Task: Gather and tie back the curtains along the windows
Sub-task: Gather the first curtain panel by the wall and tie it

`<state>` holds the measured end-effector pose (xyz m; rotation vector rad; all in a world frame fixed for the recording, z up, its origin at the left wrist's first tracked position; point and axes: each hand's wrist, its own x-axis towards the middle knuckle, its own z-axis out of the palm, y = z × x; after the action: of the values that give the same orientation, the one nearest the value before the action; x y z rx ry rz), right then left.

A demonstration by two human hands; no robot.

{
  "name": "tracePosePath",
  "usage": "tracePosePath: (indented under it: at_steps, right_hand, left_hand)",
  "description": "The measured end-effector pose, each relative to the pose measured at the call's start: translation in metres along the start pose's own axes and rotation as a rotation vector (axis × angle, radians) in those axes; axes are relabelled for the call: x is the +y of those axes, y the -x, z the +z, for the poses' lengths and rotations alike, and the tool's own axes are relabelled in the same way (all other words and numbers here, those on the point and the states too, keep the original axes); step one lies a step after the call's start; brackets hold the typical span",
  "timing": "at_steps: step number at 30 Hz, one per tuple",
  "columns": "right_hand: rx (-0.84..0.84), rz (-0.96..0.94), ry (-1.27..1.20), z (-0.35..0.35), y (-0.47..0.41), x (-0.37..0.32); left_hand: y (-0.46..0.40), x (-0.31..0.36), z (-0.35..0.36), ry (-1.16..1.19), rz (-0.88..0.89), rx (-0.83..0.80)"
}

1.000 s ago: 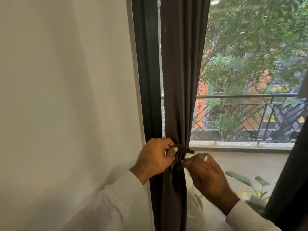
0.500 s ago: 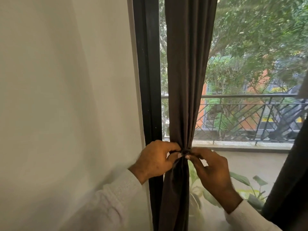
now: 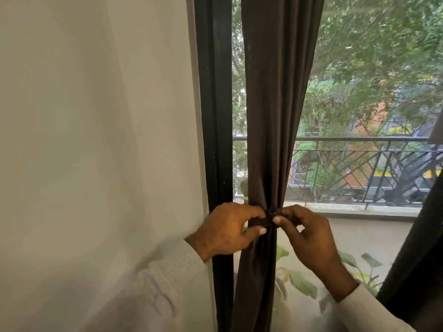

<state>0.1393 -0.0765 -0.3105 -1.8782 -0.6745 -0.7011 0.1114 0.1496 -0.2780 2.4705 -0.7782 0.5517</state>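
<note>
Where the dark curtain (image 3: pixel 271 116) is bunched beside the black window frame (image 3: pixel 215 116), a matching tie-back (image 3: pixel 260 221) is wrapped round its waist. The tie-back is pinched by the left hand (image 3: pixel 227 232) and by the right hand (image 3: pixel 309 236), each grip closed on it. Tying step judged underway; next, ends must be fastened snug without the gathered folds slipping. A second curtain (image 3: pixel 417 259) hangs at far right, untied.

Curtain (image 3: pixel 271 104): dark, bunched at the tie band (image 3: pixel 260 222)
Hands: left hand (image 3: pixel 227 232), right hand (image 3: pixel 309 236) — both pinch the band
</note>
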Motion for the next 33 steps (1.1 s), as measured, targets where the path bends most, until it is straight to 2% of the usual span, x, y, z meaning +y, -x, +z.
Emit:
tracePosePath:
  at_steps: [2,4,8,12,15,17,19,26,28,30,33]
  right_hand:
    - [-0.061,0.137,-0.111,-0.001,-0.003,0.003]
    - [-0.105,0.192,-0.181,-0.002,-0.005,0.002]
    - [0.01,0.206,-0.322,0.002,-0.003,-0.005]
    - [0.073,0.186,-0.319,0.01,0.008,-0.01]
    - [0.098,0.018,-0.098,0.008,0.018,-0.012]
    - [0.126,-0.115,0.049,0.004,0.021,-0.01]
    - [0.11,-0.184,0.105,0.001,0.017,-0.007]
    - [0.012,-0.08,0.071,-0.005,-0.003,0.003]
    - [-0.05,-0.016,0.066,-0.005,-0.004,0.006]
    - [-0.102,0.055,0.043,-0.005,-0.006,0.008]
    - [-0.139,0.114,-0.022,-0.002,-0.014,0.006]
  left_hand:
    - [0.002,-0.002,0.004,0.04,0.004,0.027]
    - [0.002,-0.001,0.008,0.104,-0.006,0.069]
    - [-0.001,0.008,0.017,0.207,-0.075,0.183]
    - [-0.009,0.014,0.023,0.239,-0.135,0.279]
    - [-0.018,0.014,0.024,0.196,-0.219,0.3]
    - [-0.022,0.014,0.022,0.169,-0.228,0.27]
    - [-0.024,0.013,0.02,0.191,-0.166,0.168]
    - [-0.025,0.001,0.009,0.446,-0.099,-0.031]
    - [-0.02,-0.001,0.008,0.44,-0.118,-0.042]
    - [-0.013,-0.002,0.01,0.394,-0.124,0.031]
    - [-0.005,0.001,0.017,0.15,-0.059,0.186]
